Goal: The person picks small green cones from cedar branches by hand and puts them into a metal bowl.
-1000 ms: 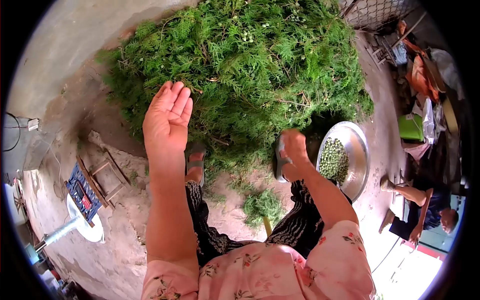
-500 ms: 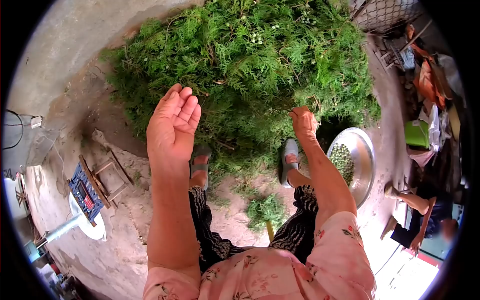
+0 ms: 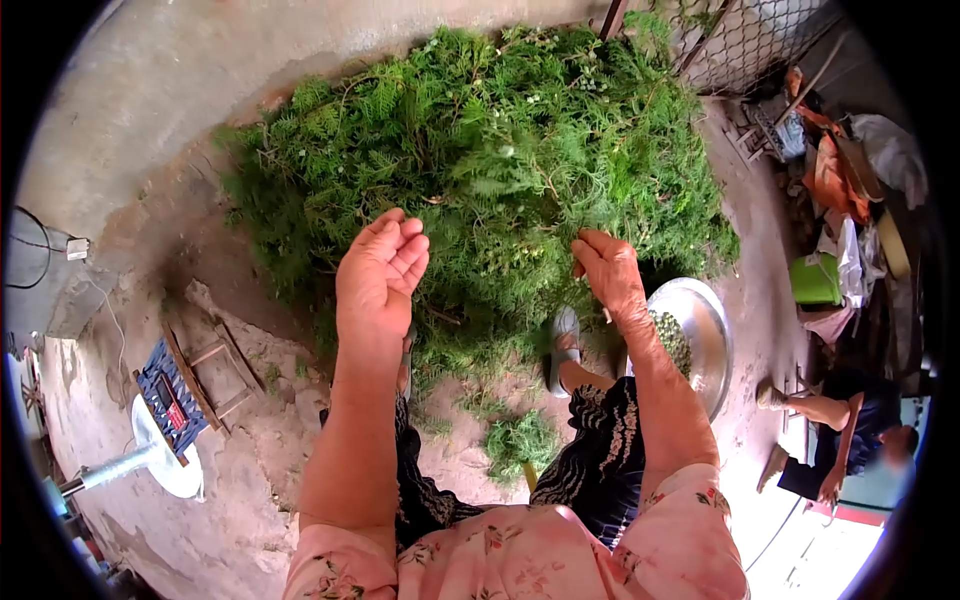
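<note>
A large heap of cut green evergreen branches (image 3: 400, 150), feathery like cypress or arborvitae, lies on the ground before me. My left hand (image 3: 380, 275) is raised at the heap's near edge, palm up and fingers loosely curled, with nothing visible in it. My right hand (image 3: 612, 275) is closed at the near right of the heap. Its fingers grip an evergreen branch (image 3: 510, 170), whose leafy part is blurred above the pile; a pale stem end shows below the hand. Beside my right forearm stands a metal basin (image 3: 712, 340) with small green cones or seeds (image 3: 672, 340) in it.
A small green tuft (image 3: 522, 440) lies between my feet. Left are a wooden-framed stool (image 3: 185, 390) and a round white-topped stand (image 3: 170, 470). A seated person (image 3: 850, 430) is at the right, below a green container (image 3: 815, 280) and piled bags. Wall and wire mesh (image 3: 750, 50) bound the back.
My left hand has shifted right and lower in view. My right hand has come slightly nearer, and a blurred branch now stands out over the heap. The view has tilted, showing more wall.
</note>
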`<action>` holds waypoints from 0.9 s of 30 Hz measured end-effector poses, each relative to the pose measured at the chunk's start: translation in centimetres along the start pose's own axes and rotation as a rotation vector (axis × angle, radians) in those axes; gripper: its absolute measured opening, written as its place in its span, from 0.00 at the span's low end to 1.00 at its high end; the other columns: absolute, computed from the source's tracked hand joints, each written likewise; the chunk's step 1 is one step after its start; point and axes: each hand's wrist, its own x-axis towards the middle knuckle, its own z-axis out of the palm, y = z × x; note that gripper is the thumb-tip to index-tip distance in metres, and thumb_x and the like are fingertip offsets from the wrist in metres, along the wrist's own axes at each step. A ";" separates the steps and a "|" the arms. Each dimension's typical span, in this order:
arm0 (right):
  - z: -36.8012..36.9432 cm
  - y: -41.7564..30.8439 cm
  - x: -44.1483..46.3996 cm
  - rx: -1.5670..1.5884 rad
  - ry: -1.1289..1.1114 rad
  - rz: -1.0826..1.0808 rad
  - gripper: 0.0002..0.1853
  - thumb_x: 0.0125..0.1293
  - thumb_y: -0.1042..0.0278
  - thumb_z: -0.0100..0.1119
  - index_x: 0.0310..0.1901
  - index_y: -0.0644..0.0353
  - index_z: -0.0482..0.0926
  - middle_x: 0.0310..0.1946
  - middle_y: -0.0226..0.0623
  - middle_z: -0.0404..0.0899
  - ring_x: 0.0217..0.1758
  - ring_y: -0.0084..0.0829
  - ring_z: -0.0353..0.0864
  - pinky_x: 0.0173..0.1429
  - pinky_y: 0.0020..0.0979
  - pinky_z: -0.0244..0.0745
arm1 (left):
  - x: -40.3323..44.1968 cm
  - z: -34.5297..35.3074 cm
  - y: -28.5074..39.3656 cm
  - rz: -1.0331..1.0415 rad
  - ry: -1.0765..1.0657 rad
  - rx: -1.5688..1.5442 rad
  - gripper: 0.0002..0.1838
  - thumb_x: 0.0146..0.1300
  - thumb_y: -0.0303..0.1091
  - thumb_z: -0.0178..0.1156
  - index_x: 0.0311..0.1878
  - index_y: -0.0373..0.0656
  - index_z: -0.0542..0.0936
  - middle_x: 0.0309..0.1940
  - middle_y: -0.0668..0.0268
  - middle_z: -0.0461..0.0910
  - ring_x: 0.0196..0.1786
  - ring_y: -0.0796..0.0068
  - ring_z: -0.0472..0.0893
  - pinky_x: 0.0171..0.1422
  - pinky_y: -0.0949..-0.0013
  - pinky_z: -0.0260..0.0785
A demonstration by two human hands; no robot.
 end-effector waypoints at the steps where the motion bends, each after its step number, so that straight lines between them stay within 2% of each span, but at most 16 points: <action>1: 0.2 -0.1 0.0 0.130 -0.043 0.030 0.08 0.60 0.70 0.51 0.34 0.66 0.75 0.18 0.32 0.73 0.15 0.20 0.66 0.21 0.25 0.61 | 0.0 0.0 -0.1 -0.010 0.003 0.007 0.07 0.61 0.30 0.55 0.42 0.43 0.76 0.35 0.67 0.80 0.35 0.76 0.80 0.42 0.71 0.73; 2: 0.1 -0.4 -0.1 0.128 -0.041 0.019 0.08 0.60 0.70 0.51 0.34 0.66 0.75 0.18 0.32 0.73 0.15 0.20 0.66 0.21 0.25 0.61 | 0.0 0.0 -0.2 -0.021 0.009 0.013 0.07 0.61 0.30 0.55 0.42 0.43 0.76 0.35 0.67 0.80 0.35 0.76 0.80 0.42 0.71 0.73; 4: 0.0 -1.0 -0.2 0.217 -0.154 -0.051 0.07 0.61 0.68 0.51 0.33 0.62 0.75 0.18 0.31 0.73 0.12 0.15 0.58 0.15 0.21 0.52 | 0.1 0.2 -0.3 -0.016 0.004 0.006 0.07 0.61 0.29 0.55 0.42 0.44 0.76 0.34 0.66 0.80 0.35 0.75 0.80 0.42 0.71 0.74; 5: 0.1 -1.1 -0.3 0.342 -0.178 0.039 0.07 0.62 0.65 0.51 0.36 0.58 0.74 0.18 0.28 0.73 0.10 0.13 0.52 0.13 0.18 0.46 | -0.1 0.3 -0.4 -0.018 -0.005 0.018 0.06 0.61 0.29 0.55 0.42 0.43 0.76 0.34 0.66 0.80 0.34 0.75 0.80 0.42 0.72 0.74; 6: -0.1 -2.4 -0.5 0.342 -0.180 0.031 0.07 0.62 0.65 0.51 0.36 0.58 0.74 0.18 0.28 0.73 0.10 0.13 0.52 0.13 0.18 0.46 | -0.2 0.4 -0.4 -0.021 -0.012 0.030 0.06 0.61 0.29 0.55 0.42 0.43 0.76 0.34 0.66 0.80 0.34 0.75 0.80 0.41 0.72 0.74; 8: -0.6 -5.4 -1.0 0.775 -0.197 0.534 0.09 0.63 0.61 0.51 0.39 0.57 0.73 0.19 0.27 0.73 0.10 0.12 0.52 0.13 0.18 0.47 | -0.4 0.8 -0.4 -0.013 0.010 0.049 0.07 0.61 0.29 0.55 0.42 0.43 0.76 0.34 0.66 0.80 0.34 0.75 0.80 0.41 0.73 0.74; 12: 0.9 -5.1 -1.5 0.963 -0.235 0.468 0.10 0.62 0.59 0.55 0.38 0.56 0.71 0.19 0.28 0.74 0.10 0.12 0.51 0.14 0.18 0.45 | -0.3 0.8 -1.0 -0.013 -0.022 0.095 0.08 0.60 0.29 0.57 0.43 0.42 0.76 0.35 0.65 0.80 0.35 0.74 0.80 0.42 0.72 0.75; 14: 1.6 -5.9 -2.1 1.021 -0.250 0.526 0.10 0.62 0.57 0.56 0.35 0.53 0.69 0.19 0.28 0.73 0.10 0.13 0.53 0.16 0.18 0.47 | -0.3 1.2 -1.5 0.014 -0.104 0.152 0.10 0.59 0.29 0.57 0.44 0.40 0.75 0.36 0.62 0.80 0.38 0.71 0.80 0.44 0.71 0.74; 16: 2.2 -6.3 -2.5 1.033 -0.283 0.559 0.10 0.62 0.57 0.55 0.36 0.53 0.69 0.19 0.27 0.73 0.10 0.13 0.52 0.17 0.18 0.47 | -0.4 1.7 -1.8 0.003 -0.176 0.142 0.11 0.59 0.29 0.58 0.44 0.37 0.75 0.43 0.56 0.78 0.45 0.67 0.78 0.51 0.67 0.71; 18: 2.9 -6.2 -2.9 1.061 -0.311 0.541 0.11 0.62 0.57 0.56 0.35 0.53 0.69 0.20 0.28 0.74 0.10 0.13 0.53 0.16 0.18 0.48 | -0.2 1.8 -2.3 -0.031 -0.228 0.144 0.13 0.59 0.30 0.58 0.47 0.37 0.74 0.42 0.58 0.77 0.46 0.67 0.77 0.52 0.66 0.70; 22: 4.1 -6.8 -4.0 1.073 -0.337 0.572 0.10 0.63 0.61 0.55 0.34 0.58 0.71 0.20 0.34 0.76 0.09 0.14 0.57 0.14 0.18 0.49 | -0.2 2.3 -2.5 -0.125 -0.173 0.029 0.14 0.59 0.32 0.60 0.47 0.38 0.73 0.39 0.62 0.77 0.44 0.69 0.77 0.51 0.66 0.69; 24: 4.5 -6.7 -4.3 1.022 -0.429 0.524 0.10 0.64 0.62 0.54 0.35 0.61 0.72 0.20 0.35 0.76 0.08 0.14 0.58 0.13 0.17 0.52 | -0.1 2.7 -2.5 -0.020 -0.151 0.055 0.12 0.57 0.33 0.61 0.42 0.41 0.72 0.36 0.66 0.76 0.39 0.74 0.76 0.47 0.67 0.70; 25: 4.8 -6.8 -4.6 1.027 -0.428 0.524 0.10 0.64 0.62 0.54 0.35 0.61 0.72 0.20 0.35 0.76 0.08 0.14 0.58 0.13 0.17 0.52 | -0.3 3.0 -2.3 -0.020 -0.151 0.060 0.12 0.57 0.33 0.61 0.42 0.41 0.72 0.36 0.66 0.76 0.39 0.74 0.76 0.47 0.67 0.70; 27: 5.4 -7.1 -5.1 0.936 -0.496 0.453 0.11 0.65 0.62 0.52 0.32 0.62 0.72 0.20 0.35 0.76 0.09 0.14 0.58 0.14 0.17 0.53 | -0.9 4.0 -2.0 0.052 -0.064 0.096 0.19 0.54 0.32 0.64 0.46 0.41 0.69 0.37 0.64 0.76 0.40 0.71 0.78 0.44 0.69 0.71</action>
